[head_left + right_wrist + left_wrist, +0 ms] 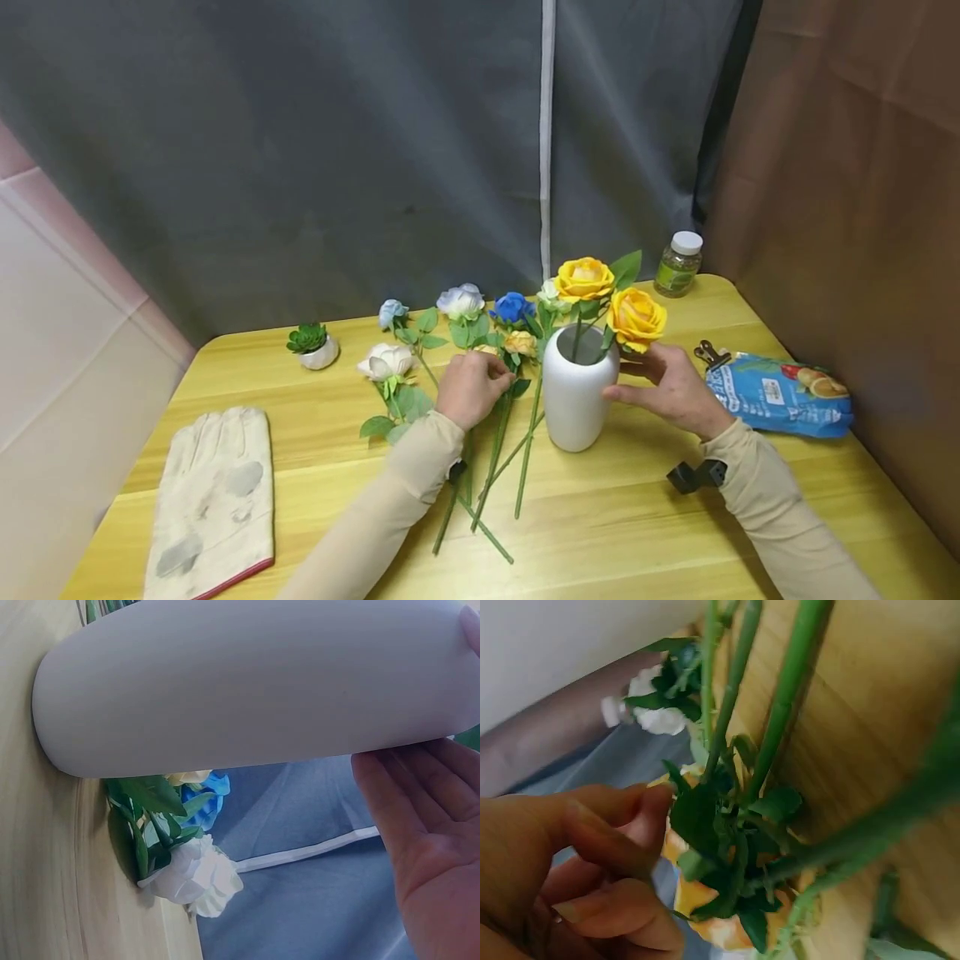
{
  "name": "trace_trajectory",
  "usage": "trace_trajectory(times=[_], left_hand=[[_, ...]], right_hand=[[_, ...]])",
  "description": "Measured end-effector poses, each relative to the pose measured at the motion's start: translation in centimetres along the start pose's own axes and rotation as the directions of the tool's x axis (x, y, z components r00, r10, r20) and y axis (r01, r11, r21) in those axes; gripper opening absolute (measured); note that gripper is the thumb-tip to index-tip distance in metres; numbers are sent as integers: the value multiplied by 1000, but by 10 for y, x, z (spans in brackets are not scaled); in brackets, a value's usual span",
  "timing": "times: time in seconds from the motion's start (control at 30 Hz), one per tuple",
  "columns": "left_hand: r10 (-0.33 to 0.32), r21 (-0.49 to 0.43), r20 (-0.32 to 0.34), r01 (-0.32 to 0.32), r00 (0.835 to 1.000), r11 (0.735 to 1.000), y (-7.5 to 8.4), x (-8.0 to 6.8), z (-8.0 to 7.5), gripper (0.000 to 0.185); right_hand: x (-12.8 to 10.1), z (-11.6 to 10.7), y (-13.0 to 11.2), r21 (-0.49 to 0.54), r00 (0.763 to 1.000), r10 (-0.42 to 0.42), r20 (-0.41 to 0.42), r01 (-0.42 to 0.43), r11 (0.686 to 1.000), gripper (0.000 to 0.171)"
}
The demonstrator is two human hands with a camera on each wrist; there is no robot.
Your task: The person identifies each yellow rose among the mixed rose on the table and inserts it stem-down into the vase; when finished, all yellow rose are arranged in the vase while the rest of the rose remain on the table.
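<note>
Right of centre, the right hand (672, 390) grips a white vase (574, 410) holding yellow roses (636, 319); mid-frame, the left hand (468, 390) is at orange flowers (520, 342), whether pinching unclear.

Vase (576, 404) – plain wht; big roses (637, 319) – yel/orng; stems (527, 454) grn.

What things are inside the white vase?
Two yellow roses stand in the white vase, their blooms above its rim. Their lower stem ends and the inside bottom cannot be seen, covered by its wall.
</note>
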State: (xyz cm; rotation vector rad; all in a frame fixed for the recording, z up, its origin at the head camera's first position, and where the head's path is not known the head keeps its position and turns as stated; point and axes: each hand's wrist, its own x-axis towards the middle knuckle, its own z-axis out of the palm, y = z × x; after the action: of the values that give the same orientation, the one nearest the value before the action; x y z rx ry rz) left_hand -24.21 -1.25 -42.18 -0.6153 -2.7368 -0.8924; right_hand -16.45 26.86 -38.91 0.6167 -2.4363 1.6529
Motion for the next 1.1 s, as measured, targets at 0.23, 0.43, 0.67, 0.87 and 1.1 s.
trace_trajectory(times=[0.23,0.43,0.67,0.87,1.1], left_hand=[[-37,218,24,31,999,975,6,10,17,23],[-66,211,49,54,997,976,4,13,17,25],[-131,43,75,128,989,991,-3,8,-3,20],[-209,-62,93,215,974,975,-10,7,-25,13],[-194,-221,75,206,978,953,-15,6,-48,12]], right_hand=[[0,1,0,-16,1000,14,8,-14,1000,68],[0,1,0,-15,1000,29,10,-29,999,68],[0,0,1,-15,1000,21,10,-20,1000,69],[-1,-1,0,-18,1000,18,3,-18,1000,69],[0,0,-1,-8,1000,27,5,-27,1000,70]])
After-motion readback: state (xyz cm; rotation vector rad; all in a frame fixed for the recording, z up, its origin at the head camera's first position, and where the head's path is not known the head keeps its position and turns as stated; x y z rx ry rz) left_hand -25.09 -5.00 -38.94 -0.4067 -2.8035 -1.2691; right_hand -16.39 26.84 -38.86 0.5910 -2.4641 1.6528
